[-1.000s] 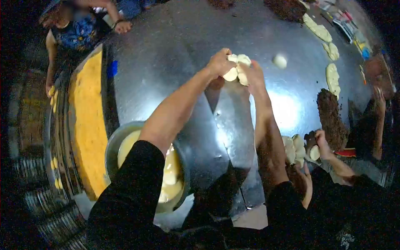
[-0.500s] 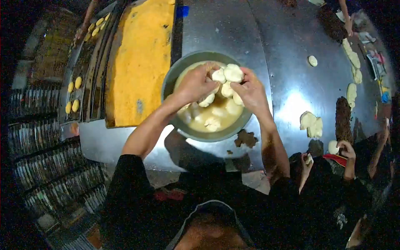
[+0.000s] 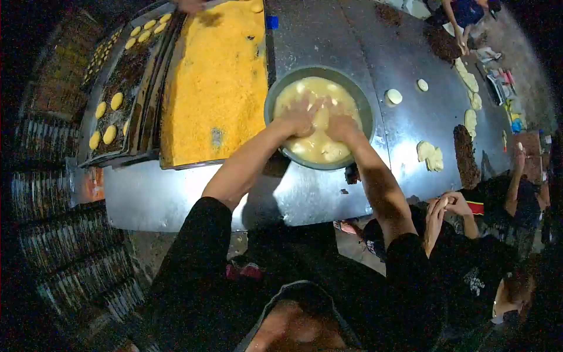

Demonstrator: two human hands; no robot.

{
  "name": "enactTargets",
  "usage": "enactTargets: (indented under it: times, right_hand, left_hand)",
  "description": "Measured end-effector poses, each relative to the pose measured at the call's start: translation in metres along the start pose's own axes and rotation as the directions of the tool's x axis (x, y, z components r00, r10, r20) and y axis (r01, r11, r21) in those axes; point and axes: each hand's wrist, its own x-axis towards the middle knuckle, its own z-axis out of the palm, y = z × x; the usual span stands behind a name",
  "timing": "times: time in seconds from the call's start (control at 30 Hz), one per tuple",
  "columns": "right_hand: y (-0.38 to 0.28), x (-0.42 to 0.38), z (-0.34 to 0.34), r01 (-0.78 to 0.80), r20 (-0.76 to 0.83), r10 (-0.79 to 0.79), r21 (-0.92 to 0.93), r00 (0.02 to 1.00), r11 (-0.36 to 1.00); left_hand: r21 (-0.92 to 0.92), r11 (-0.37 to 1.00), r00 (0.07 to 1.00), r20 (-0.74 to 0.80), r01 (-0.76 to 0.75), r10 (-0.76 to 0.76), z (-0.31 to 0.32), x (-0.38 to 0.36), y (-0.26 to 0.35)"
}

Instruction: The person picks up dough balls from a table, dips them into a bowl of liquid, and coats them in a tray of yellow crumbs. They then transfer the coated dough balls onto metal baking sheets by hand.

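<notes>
A round grey basin holds cloudy yellowish liquid with pale dough pieces partly sunk in it. My left hand reaches into the liquid from the left, and my right hand dips in close beside it. The fingers of both are blurred and partly under the surface, so their grip is hidden. Left of the basin lies a tray of yellow-orange crumbs.
Farther left, a dark tray carries yellow oval pieces. Pale dough discs and dough lumps lie on the metal table at right, near a dark crumbly strip. A co-worker's hands hold something small.
My hands have gone down from above the basin, where they held several pale dough balls, into the liquid. The view has shifted, and the co-worker's hands at right have come together.
</notes>
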Motion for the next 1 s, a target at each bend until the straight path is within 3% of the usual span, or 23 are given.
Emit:
enactTargets:
  times: [0.03, 0.1, 0.13, 0.17, 0.2, 0.23, 0.3, 0.37, 0.4, 0.43, 0.47, 0.5, 0.53, 0.57, 0.63, 0.67, 0.7, 0.77, 0.8, 0.83, 0.9, 0.93, 1.0]
  right_hand:
    - [0.001, 0.007, 0.008, 0.002, -0.003, -0.002, -0.002, 1.000, 1.000]
    - [0.003, 0.016, 0.019, 0.003, 0.263, 0.030, -0.124, 0.964, 0.992]
    - [-0.001, 0.014, 0.017, 0.014, 0.262, 0.020, -0.128, 0.965, 0.992]
    - [-0.005, 0.012, 0.014, 0.128, 0.286, -0.054, -0.248, 0.957, 0.960]
    - [-0.008, 0.010, 0.010, 0.240, 0.316, -0.124, -0.361, 0.941, 0.901]
    - [-0.006, 0.007, 0.006, 0.255, 0.310, -0.141, -0.366, 0.940, 0.895]
    - [0.008, 0.004, -0.005, 0.164, 0.136, -0.156, -0.047, 0.978, 0.985]
    - [0.008, 0.003, -0.040, 0.152, 0.067, -0.149, -0.039, 0.987, 0.988]
    - [0.008, 0.004, -0.054, 0.106, 0.022, -0.105, -0.016, 0.994, 0.994]
    - [0.009, 0.011, -0.059, 0.129, 0.017, -0.129, -0.014, 0.992, 0.992]
    - [0.009, 0.020, -0.063, 0.145, -0.082, -0.143, 0.013, 0.986, 0.989]
    - [0.010, 0.028, -0.066, 0.162, -0.178, -0.152, 0.041, 0.972, 0.986]
    - [0.011, 0.035, -0.070, 0.258, -0.155, -0.238, 0.127, 0.959, 0.958]
    - [0.016, 0.048, -0.064, 0.271, -0.154, -0.251, 0.132, 0.956, 0.953]
    - [0.024, 0.066, -0.040, 0.286, -0.056, -0.281, 0.265, 0.958, 0.921]
    - [0.028, 0.068, -0.038, 0.235, 0.062, -0.259, 0.262, 0.964, 0.936]
    - [0.030, 0.067, -0.033, 0.220, 0.077, -0.248, 0.267, 0.966, 0.938]
    - [0.040, 0.061, -0.019, 0.149, 0.121, -0.200, 0.336, 0.972, 0.930]
    - [0.041, 0.055, -0.025, 0.122, 0.203, -0.215, 0.392, 0.955, 0.912]
    - [0.044, 0.050, -0.020, 0.096, 0.210, -0.191, 0.396, 0.959, 0.913]
    - [0.043, 0.039, -0.007, -0.007, 0.235, -0.147, 0.550, 0.961, 0.835]
    - [0.037, 0.033, 0.000, -0.018, 0.239, -0.138, 0.552, 0.961, 0.834]
    - [0.023, 0.018, 0.013, -0.170, 0.203, -0.007, 0.839, 0.979, 0.517]
  left_hand:
    - [0.026, 0.999, 0.998, 0.043, 0.037, -0.038, 0.000, 0.002, 0.002]
    - [0.051, 0.995, 0.993, 0.081, 0.085, -0.089, 0.009, 0.004, 0.003]
    - [0.165, 0.979, 0.986, 0.096, 0.119, -0.136, 0.018, 0.008, -0.001]
    - [0.278, 0.949, 0.977, 0.101, 0.152, -0.187, 0.027, 0.013, -0.003]
    - [0.275, 0.947, 0.976, 0.086, 0.169, -0.199, 0.044, 0.023, -0.008]
    - [0.273, 0.941, 0.966, 0.104, 0.201, -0.236, 0.063, 0.034, -0.014]
    - [0.268, 0.926, 0.951, 0.088, 0.265, -0.298, 0.041, 0.024, -0.007]
    - [0.038, 0.995, 0.979, 0.177, 0.096, -0.101, -0.030, -0.029, 0.033]
    - [0.045, 0.999, 1.000, 0.027, 0.001, -0.002, -0.016, -0.014, 0.010]
    - [0.050, 0.999, 1.000, 0.016, 0.022, -0.023, -0.019, -0.009, 0.004]
    - [0.000, 0.999, 0.990, -0.133, 0.043, -0.042, -0.020, -0.004, -0.002]
    - [-0.051, 0.997, 0.958, -0.279, 0.055, -0.067, -0.018, -0.001, -0.008]
    - [-0.089, 0.994, 0.893, -0.442, 0.055, -0.089, -0.011, 0.001, -0.013]
    - [-0.088, 0.994, 0.891, -0.443, 0.071, -0.103, -0.010, 0.009, -0.020]
    - [-0.474, 0.880, 0.951, -0.258, 0.031, -0.173, -0.010, 0.023, -0.029]
    - [-0.492, 0.870, 0.956, -0.249, 0.015, -0.157, -0.003, 0.027, -0.034]
    - [-0.527, 0.849, 0.964, -0.213, 0.025, -0.161, 0.017, 0.043, -0.052]
    - [-0.568, 0.798, 0.953, -0.077, 0.201, -0.294, 0.003, 0.019, -0.032]
    - [-0.739, 0.638, 0.960, 0.044, 0.218, -0.276, -0.006, 0.008, -0.017]
    - [-0.684, 0.702, 0.973, 0.055, 0.199, -0.223, 0.008, 0.023, -0.038]
    - [-0.864, 0.466, 0.982, 0.157, 0.190, -0.110, 0.024, 0.032, -0.049]
    - [-0.864, 0.465, 0.981, 0.165, 0.194, -0.103, 0.017, 0.024, -0.036]
    - [-0.946, 0.084, 0.935, 0.292, 0.314, -0.203, 0.005, 0.010, -0.008]
